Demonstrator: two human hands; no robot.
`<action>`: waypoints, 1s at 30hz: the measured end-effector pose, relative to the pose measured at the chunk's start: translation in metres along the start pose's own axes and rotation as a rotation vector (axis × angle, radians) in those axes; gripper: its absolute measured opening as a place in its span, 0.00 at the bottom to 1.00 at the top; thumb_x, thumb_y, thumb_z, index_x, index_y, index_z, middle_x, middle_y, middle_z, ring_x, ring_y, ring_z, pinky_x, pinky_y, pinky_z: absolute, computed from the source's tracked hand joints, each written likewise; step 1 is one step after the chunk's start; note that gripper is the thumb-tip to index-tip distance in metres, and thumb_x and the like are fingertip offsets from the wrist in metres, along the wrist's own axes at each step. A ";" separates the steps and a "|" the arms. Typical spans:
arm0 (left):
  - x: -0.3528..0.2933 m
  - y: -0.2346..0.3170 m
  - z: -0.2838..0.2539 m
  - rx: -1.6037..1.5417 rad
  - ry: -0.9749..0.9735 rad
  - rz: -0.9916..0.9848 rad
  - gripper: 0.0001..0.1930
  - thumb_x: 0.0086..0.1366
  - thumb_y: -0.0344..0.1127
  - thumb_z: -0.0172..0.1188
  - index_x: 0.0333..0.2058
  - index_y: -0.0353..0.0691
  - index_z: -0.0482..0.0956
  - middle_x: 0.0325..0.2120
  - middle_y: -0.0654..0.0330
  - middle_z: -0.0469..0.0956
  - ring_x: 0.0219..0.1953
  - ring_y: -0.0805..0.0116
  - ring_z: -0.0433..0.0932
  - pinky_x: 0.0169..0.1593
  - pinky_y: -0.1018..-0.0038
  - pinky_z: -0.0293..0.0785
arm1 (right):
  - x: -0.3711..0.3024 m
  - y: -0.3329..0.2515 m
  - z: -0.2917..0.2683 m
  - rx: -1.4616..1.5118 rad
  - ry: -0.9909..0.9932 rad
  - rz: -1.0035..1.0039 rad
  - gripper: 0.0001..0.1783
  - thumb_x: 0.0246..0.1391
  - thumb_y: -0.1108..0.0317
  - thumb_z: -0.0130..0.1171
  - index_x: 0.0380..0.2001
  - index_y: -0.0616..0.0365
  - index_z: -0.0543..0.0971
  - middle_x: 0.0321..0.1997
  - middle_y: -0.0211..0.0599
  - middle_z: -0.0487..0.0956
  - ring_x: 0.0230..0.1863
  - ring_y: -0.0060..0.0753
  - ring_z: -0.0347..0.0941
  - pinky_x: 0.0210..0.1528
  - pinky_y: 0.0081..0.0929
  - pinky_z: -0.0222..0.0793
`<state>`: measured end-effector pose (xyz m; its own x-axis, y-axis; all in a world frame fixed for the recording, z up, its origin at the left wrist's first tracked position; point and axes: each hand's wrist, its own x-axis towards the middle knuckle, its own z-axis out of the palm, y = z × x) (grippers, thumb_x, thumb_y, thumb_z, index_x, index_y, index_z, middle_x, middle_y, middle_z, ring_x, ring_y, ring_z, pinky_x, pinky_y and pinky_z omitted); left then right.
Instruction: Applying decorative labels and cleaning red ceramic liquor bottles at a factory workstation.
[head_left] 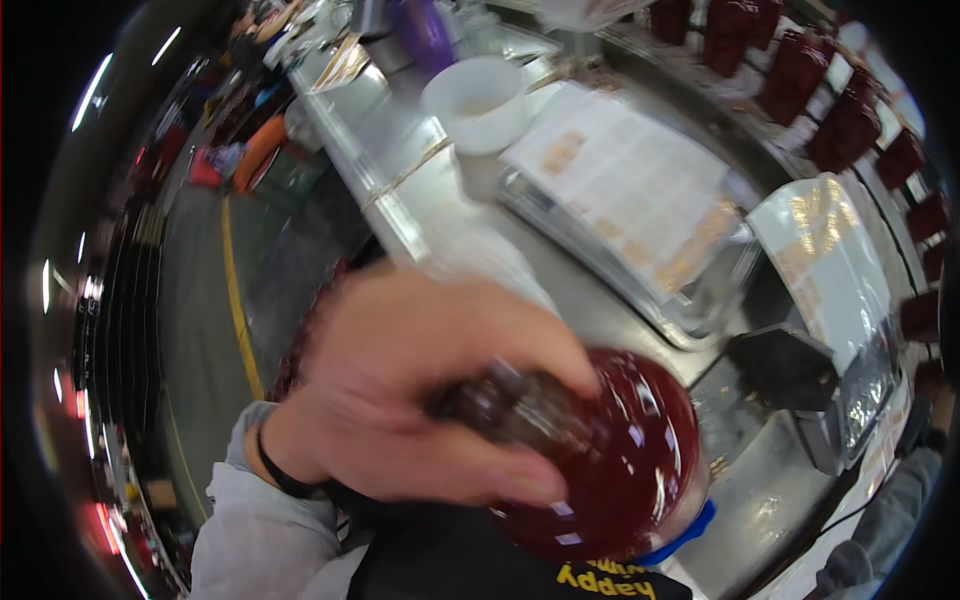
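My left hand (400,370), smeared by motion and wearing a dark wristband, comes in from the lower left. Its thumb and fingers wrap round the neck of a glossy dark red bottle (645,450). A clear, glassy piece shows at the bottle's neck between the fingers. The rounded red body points toward the lower right, in front of my black apron (430,550). Something blue (685,535) peeks out beneath the bottle; I cannot make out what it is. I see no part of my right hand.
On the metal table stand a white tub (475,110) and a tray (690,325) under sheets of gold-marked labels (630,190). A black block (785,368) sits beside another label sheet (830,230). Several dark red bottles (790,75) line the right; another person's grey sleeve (885,520) shows lower right.
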<state>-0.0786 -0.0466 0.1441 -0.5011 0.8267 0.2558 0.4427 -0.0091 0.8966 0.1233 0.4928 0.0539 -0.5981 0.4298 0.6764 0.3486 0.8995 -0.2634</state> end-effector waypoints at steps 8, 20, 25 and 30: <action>-0.137 0.002 -0.164 0.424 0.775 -0.044 0.10 0.69 0.31 0.58 0.44 0.32 0.79 0.38 0.65 0.77 0.39 0.82 0.73 0.46 0.84 0.68 | -0.185 -0.248 0.004 0.383 -0.555 0.144 0.25 0.56 0.48 0.60 0.46 0.58 0.81 0.48 0.49 0.81 0.49 0.45 0.79 0.50 0.40 0.73; -0.264 -0.378 -0.220 0.988 0.677 -0.537 0.15 0.62 0.43 0.65 0.37 0.37 0.79 0.37 0.44 0.76 0.39 0.43 0.78 0.42 0.56 0.75 | -0.192 -0.235 -0.016 0.256 -0.463 0.658 0.21 0.57 0.55 0.62 0.49 0.57 0.80 0.47 0.45 0.81 0.48 0.42 0.79 0.48 0.36 0.74; -0.272 -0.489 -0.196 0.964 0.585 -0.846 0.15 0.63 0.41 0.64 0.42 0.37 0.79 0.41 0.40 0.77 0.42 0.39 0.78 0.47 0.52 0.76 | -0.170 -0.185 -0.064 0.281 -0.304 0.902 0.20 0.57 0.58 0.62 0.50 0.56 0.79 0.46 0.43 0.81 0.47 0.40 0.79 0.48 0.35 0.75; -0.290 -0.566 -0.175 0.726 0.546 -0.912 0.14 0.64 0.43 0.60 0.43 0.42 0.80 0.41 0.45 0.80 0.44 0.44 0.79 0.47 0.55 0.77 | -0.103 -0.125 -0.187 0.331 -0.040 1.037 0.19 0.58 0.61 0.63 0.51 0.56 0.79 0.46 0.42 0.81 0.46 0.39 0.80 0.47 0.33 0.76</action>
<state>-0.3140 -0.3794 -0.3748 -0.9967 0.0343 -0.0736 -0.0041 0.8836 0.4682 0.2763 0.3214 0.1456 -0.1502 0.9886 -0.0027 0.4888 0.0719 -0.8694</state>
